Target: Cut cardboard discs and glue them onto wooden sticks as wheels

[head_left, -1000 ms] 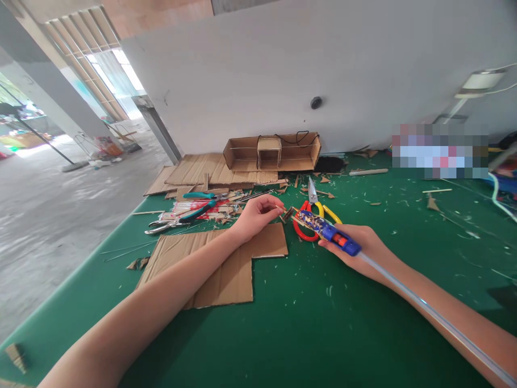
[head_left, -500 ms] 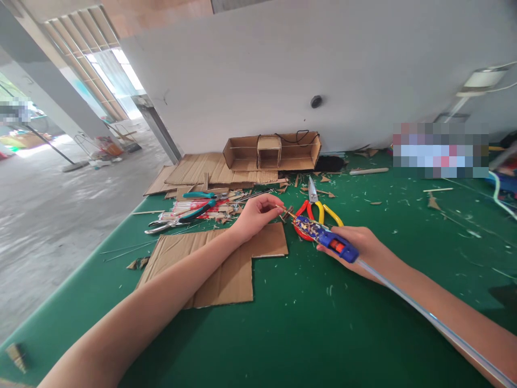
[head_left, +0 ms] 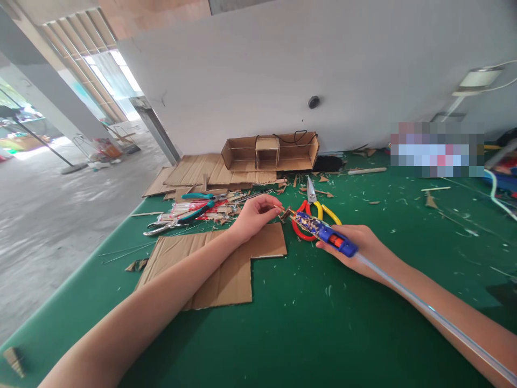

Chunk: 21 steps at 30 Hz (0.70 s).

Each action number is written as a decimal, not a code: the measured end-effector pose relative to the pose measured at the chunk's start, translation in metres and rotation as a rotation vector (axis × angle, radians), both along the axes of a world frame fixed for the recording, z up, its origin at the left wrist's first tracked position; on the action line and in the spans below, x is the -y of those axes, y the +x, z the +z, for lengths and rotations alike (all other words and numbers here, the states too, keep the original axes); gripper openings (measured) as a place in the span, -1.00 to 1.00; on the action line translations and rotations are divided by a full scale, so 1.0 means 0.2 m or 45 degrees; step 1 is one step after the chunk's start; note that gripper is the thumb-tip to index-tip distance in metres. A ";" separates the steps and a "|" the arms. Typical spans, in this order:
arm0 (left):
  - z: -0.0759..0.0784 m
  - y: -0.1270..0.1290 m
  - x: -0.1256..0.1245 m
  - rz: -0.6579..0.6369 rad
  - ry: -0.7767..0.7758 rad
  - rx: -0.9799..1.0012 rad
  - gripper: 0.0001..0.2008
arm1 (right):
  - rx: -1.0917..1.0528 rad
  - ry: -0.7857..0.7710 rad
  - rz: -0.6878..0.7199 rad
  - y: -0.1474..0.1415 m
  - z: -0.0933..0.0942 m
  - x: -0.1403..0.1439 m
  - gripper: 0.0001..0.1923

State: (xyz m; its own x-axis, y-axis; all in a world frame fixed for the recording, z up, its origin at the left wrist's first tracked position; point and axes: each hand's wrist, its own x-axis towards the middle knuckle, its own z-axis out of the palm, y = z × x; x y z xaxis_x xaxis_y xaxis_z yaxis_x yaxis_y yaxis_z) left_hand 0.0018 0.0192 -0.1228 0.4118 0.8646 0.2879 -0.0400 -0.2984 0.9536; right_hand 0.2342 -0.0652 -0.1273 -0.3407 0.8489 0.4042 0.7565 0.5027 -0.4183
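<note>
Gluing a small wooden piece (head_left: 285,213) with the blue glue gun (head_left: 326,233) over the green table (head_left: 363,323).
Left hand (head_left: 255,215) pinches the piece above the cardboard sheet (head_left: 226,275); right hand (head_left: 359,245), grip closed around the gun, aims its nozzle there; the next move likely needs a steady squeeze.

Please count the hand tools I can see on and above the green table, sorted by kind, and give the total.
Glue gun: 1, blue, held in the right hand, at.
Shears with red and yellow handles: 1.
Pliers with teal handles: 1.
Total: 3 tools.
The left hand pinches a small stick piece, not counted as a tool.
</note>
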 end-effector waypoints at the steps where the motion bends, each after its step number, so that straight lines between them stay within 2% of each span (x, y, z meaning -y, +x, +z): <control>1: 0.00 0.00 0.00 0.002 -0.001 -0.003 -0.83 | 0.000 0.006 0.012 0.00 0.00 0.00 -0.75; 6: 0.00 0.00 0.00 0.010 -0.018 -0.011 -0.82 | 0.018 0.003 0.026 -0.01 0.02 0.01 -0.72; 11: 0.00 0.00 0.00 0.024 -0.065 0.020 -0.77 | -0.009 -0.070 -0.084 -0.02 0.03 0.01 -0.82; 16: 0.01 0.00 0.00 0.033 -0.096 -0.006 -0.79 | 0.004 -0.033 -0.141 -0.03 0.03 0.00 -0.82; 21: 0.01 0.00 0.00 0.031 -0.104 0.011 -0.78 | -0.019 -0.046 -0.076 -0.02 0.02 0.00 -0.86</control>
State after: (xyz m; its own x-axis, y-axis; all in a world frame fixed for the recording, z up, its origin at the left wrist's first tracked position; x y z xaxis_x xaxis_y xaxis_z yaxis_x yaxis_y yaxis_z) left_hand 0.0020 0.0182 -0.1217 0.3878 0.8952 0.2197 -0.0420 -0.2210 0.9744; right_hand 0.2312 -0.0656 -0.1233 -0.2828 0.8818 0.3773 0.7784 0.4409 -0.4469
